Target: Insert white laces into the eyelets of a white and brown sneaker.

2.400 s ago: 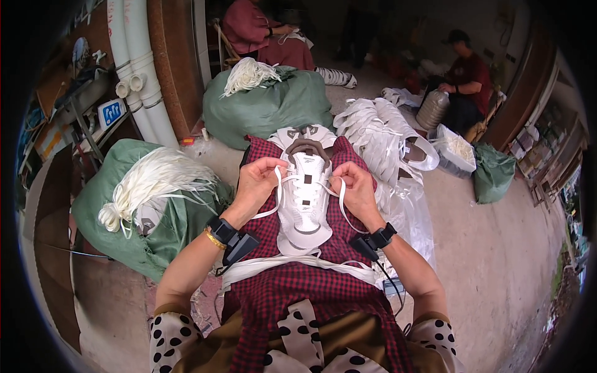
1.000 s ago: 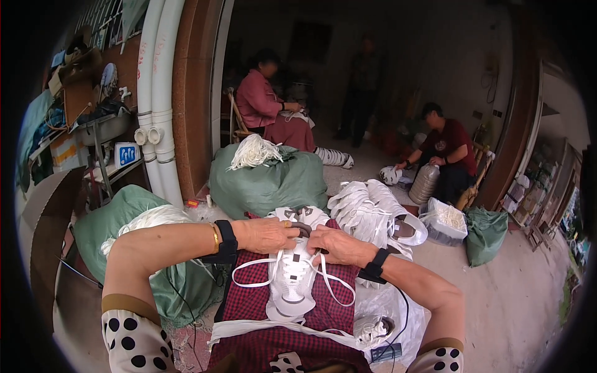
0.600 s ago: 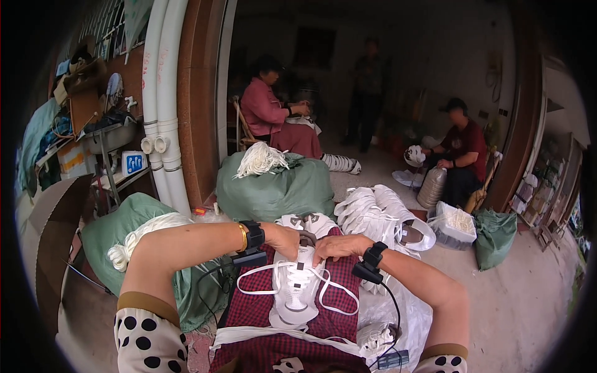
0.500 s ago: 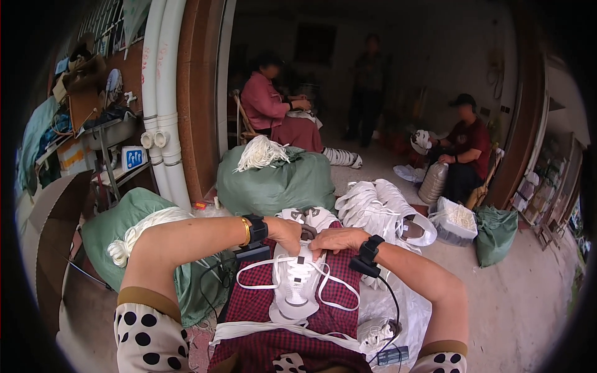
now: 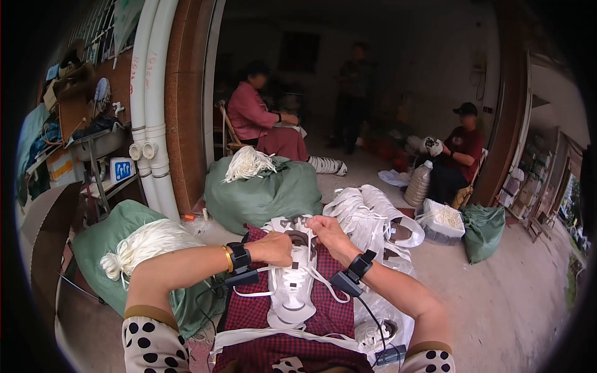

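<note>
A white sneaker (image 5: 293, 291) lies on my lap over a red-and-black checked apron (image 5: 249, 309), toe toward me. White shoelace (image 5: 323, 283) runs crisscross through its eyelets, with loose loops on both sides. My right hand (image 5: 331, 236), fingers pinched, holds a stretch of lace above the far end of the shoe. Against the left side of the shoe's upper part, my left hand (image 5: 273, 250) is closed; its fingertips are hidden. Beyond the shoe, part of another white shoe (image 5: 280, 224) shows.
Green sacks (image 5: 264, 196) topped with bundles of white laces (image 5: 155, 244) stand ahead and left. Stacked white shoes (image 5: 357, 214) and a clear tub (image 5: 440, 222) are at right. Another sneaker (image 5: 376, 336) lies beside my lap. Two people sit working beyond; another stands behind.
My right hand has lifted up and away from the shoe's tongue, drawing lace with it. The left hand has shifted slightly toward me and closed. The whole view has turned a little.
</note>
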`<state>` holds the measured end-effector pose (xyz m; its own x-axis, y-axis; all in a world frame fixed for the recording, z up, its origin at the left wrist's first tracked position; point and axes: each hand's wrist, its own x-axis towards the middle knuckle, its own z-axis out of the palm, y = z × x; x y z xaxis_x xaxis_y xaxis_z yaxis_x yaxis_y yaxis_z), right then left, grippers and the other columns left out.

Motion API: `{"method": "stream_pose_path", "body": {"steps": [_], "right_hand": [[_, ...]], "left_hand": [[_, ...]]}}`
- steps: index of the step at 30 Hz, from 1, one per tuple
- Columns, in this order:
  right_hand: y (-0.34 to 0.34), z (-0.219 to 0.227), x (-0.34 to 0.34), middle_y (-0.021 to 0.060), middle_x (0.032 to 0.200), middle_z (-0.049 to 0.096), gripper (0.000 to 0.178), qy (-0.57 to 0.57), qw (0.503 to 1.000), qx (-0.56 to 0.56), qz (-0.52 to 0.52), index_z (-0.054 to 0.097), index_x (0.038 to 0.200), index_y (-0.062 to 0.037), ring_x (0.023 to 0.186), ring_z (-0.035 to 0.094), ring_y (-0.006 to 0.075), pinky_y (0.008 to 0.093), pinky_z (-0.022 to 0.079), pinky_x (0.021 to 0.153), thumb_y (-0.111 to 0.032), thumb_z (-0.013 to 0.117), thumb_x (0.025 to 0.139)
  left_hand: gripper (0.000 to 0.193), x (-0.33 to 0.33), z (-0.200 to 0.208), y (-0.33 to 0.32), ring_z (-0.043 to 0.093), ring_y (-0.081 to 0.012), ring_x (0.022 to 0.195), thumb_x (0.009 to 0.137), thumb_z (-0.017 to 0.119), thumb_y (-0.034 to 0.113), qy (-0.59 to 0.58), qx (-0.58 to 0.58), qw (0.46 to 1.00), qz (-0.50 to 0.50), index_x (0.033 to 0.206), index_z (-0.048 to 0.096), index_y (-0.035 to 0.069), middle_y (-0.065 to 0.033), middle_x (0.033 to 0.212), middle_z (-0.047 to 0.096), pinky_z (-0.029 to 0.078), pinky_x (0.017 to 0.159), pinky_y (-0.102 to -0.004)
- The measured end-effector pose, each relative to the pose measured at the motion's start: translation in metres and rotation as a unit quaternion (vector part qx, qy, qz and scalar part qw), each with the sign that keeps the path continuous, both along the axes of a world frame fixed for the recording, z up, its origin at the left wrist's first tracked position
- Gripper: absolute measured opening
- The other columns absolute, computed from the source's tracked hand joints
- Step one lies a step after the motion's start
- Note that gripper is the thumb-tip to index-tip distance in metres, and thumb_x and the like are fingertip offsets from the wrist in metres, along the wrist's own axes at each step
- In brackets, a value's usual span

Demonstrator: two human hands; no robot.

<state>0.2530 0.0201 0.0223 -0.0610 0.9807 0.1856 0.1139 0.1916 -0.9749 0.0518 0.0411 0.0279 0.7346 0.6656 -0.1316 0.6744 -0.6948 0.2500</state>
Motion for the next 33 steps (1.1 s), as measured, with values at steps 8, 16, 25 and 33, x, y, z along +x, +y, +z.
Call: {"method": "stream_pose_path", "body": {"steps": [8, 16, 25, 33], "right_hand": [[-0.04, 0.03, 0.002, -0.0056, 0.082, 0.061, 0.024, 0.085, 0.994, 0.03, 0.065, 0.067, 0.099, -0.0092, 0.073, 0.053, 0.0033, 0.0205, 0.043, 0.063, -0.03, 0.056, 0.104], [-0.045, 0.037, -0.004, -0.0032, 0.081, 0.058, 0.021, -0.089, 0.975, 0.191, 0.064, 0.07, 0.107, -0.0035, 0.076, 0.055, 0.0087, 0.0248, 0.048, 0.065, -0.021, 0.06, 0.102], [-0.027, -0.003, 0.004, -0.0013, 0.085, 0.064, 0.021, -0.221, 0.945, 0.063, 0.234, 0.069, 0.101, 0.0012, 0.082, 0.053, 0.0065, 0.0276, 0.046, 0.072, 0.001, 0.064, 0.08], [-0.026, 0.0, 0.01, -0.0003, 0.097, 0.064, 0.026, -0.148, 0.972, 0.129, 0.126, 0.062, 0.115, 0.0001, 0.079, 0.055, 0.0061, 0.0249, 0.047, 0.071, -0.003, 0.06, 0.089]], "left_hand": [[0.02, -0.01, 0.073, -0.055, 0.057, -0.0089, 0.058, 0.1, 0.052, 0.018, -0.434, -0.204, 0.876, -0.039, 0.106, 0.063, 0.002, -0.0026, 0.077, 0.065, 0.047, 0.055, -0.0272], [0.029, 0.004, 0.028, -0.033, 0.061, -0.0098, 0.058, 0.103, 0.053, 0.022, -0.382, -0.383, 0.841, 0.015, 0.11, 0.065, -0.003, -0.0037, 0.073, 0.065, 0.051, 0.053, -0.0244], [0.018, 0.0, 0.021, -0.051, 0.059, -0.0132, 0.077, 0.093, 0.068, 0.016, -0.386, -0.015, 0.915, -0.115, 0.103, 0.076, 0.003, -0.0075, 0.083, 0.065, 0.048, 0.067, -0.029], [0.021, 0.006, 0.021, -0.034, 0.054, -0.0047, 0.062, 0.098, 0.063, 0.018, -0.433, -0.034, 0.9, -0.026, 0.109, 0.075, 0.004, -0.0033, 0.076, 0.069, 0.047, 0.055, -0.0245]]}}
